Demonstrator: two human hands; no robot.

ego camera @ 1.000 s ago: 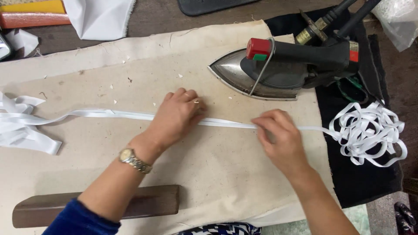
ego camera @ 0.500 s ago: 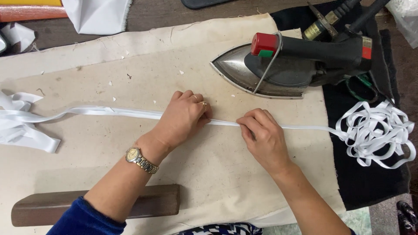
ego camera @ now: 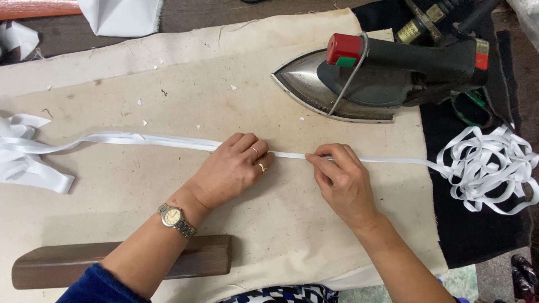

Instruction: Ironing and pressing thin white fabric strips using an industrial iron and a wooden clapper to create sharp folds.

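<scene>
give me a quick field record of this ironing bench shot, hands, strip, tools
left hand: palm down, pressing the white fabric strip onto the pressing cloth
right hand: fingertips pinching the same strip, close beside the left hand
strip: runs flat left to right across the cloth; loose tangle of it at right, folded wider pile at left
iron: resting soleplate down at the far right of the cloth, untouched
wooden block: near edge, partly under the left forearm
wristwatch: on the left wrist
</scene>
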